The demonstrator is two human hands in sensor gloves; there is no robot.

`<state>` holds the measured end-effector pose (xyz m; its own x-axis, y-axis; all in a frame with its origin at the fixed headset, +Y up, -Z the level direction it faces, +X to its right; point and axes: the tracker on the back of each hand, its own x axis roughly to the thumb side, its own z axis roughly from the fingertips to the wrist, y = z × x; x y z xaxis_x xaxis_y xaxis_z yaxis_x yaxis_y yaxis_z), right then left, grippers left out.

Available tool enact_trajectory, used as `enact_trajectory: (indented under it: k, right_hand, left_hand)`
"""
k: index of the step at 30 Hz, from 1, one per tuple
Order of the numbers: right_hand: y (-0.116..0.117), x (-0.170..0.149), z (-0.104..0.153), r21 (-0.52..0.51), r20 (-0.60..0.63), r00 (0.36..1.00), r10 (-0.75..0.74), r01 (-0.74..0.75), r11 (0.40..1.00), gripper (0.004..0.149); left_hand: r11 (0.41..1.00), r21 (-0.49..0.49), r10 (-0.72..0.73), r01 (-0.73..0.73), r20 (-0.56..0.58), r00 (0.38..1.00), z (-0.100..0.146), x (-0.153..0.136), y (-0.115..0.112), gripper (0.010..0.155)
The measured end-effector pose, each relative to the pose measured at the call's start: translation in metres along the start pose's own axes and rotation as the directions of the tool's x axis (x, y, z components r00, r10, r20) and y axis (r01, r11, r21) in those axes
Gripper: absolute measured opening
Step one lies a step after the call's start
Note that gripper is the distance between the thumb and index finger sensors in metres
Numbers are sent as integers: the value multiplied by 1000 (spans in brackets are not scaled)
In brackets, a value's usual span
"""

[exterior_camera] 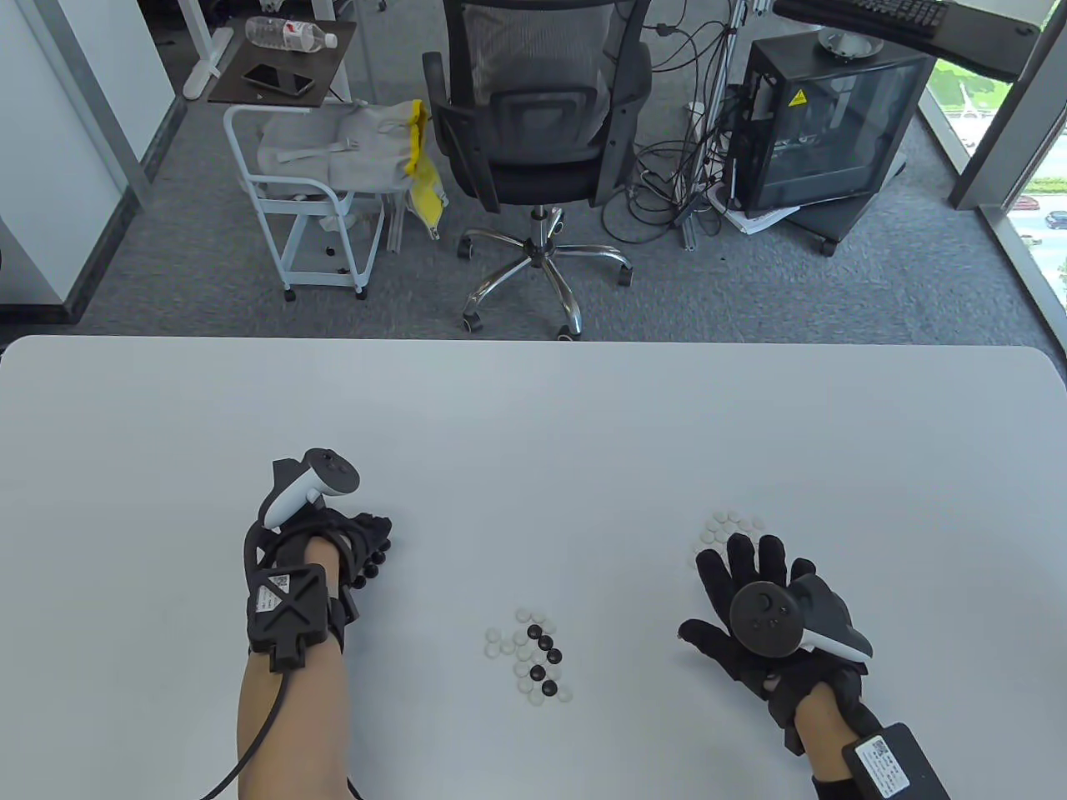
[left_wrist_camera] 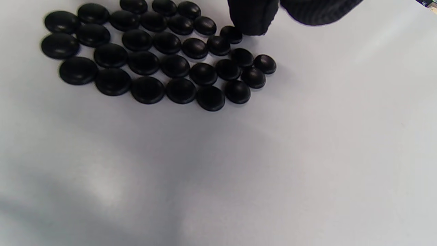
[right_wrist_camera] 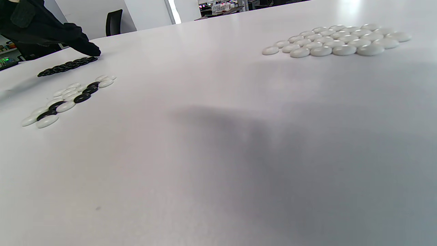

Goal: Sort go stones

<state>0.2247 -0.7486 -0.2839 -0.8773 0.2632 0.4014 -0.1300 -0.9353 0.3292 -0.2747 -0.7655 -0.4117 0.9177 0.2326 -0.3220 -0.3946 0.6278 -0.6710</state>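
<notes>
1. Left hand [exterior_camera: 333, 550], lower left, fingertip [left_wrist_camera: 252, 20] touching the black stones [left_wrist_camera: 153, 54]; grip holds nothing.
2. Right hand [exterior_camera: 763, 617], grip wide, beside the white stones [right_wrist_camera: 338, 39].
3. Mixed stones [exterior_camera: 533, 654] lie bottom centre (desk [exterior_camera: 533, 433] between them).

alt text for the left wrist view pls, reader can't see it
A cluster of black Go stones lies packed in rough rows on a white table, filling the upper left. A black-gloved fingertip comes down from the top edge to the cluster's right end.
</notes>
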Motion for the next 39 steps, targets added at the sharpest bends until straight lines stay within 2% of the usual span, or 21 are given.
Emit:
enact_trajectory:
  k: [4, 6, 10, 13, 16, 20, 24, 30, 35, 39]
  right_hand:
    - [0, 0, 0, 3, -3, 1000, 2, -2, 1000, 86]
    - [0, 0, 0, 6, -3, 1000, 3, -3, 1000, 87]
    - [0, 0, 0, 6, -3, 1000, 4, -4, 1000, 86]
    - [0, 0, 0, 8, -4, 1000, 6, -6, 1000, 87]
    - [0, 0, -1, 8, -4, 1000, 6, -6, 1000, 87]
    - [0, 1, -1, 10, -2, 1000, 8, -7, 1000, 87]
    - [0, 1, -1, 6, 0, 1000, 7, -7, 1000, 87]
    - [1, 1, -1, 15, 1, 1000, 8, -8, 1000, 87]
    - [1, 2, -1, 21, 1, 1000, 11, -11, 1000, 87]
    - [1, 1, -1, 21, -2, 1000, 6, -6, 1000, 87]
  left_hand:
    - [997, 11, -83, 83, 104, 991, 13, 25, 0, 68]
    - [983, 12, -179, 181, 205, 962, 26, 49, -8, 67]
    - [915, 46, -393, 401, 328, 859, 52, 89, -35, 65]
    - [827, 97, -540, 554, 411, 734, 73, 119, -70, 65]
    - [777, 126, -591, 617, 486, 644, 86, 140, -99, 64]
    - [746, 115, -596, 656, 555, 580, 91, 158, -126, 64]
    - [686, 118, -636, 718, 578, 512, 91, 167, -149, 64]
    - [641, 104, -668, 761, 564, 485, 77, 174, -160, 65]
    - [691, 95, -638, 716, 545, 544, 59, 194, -151, 66]
    - [765, 75, -589, 639, 483, 648, 35, 207, -130, 67]
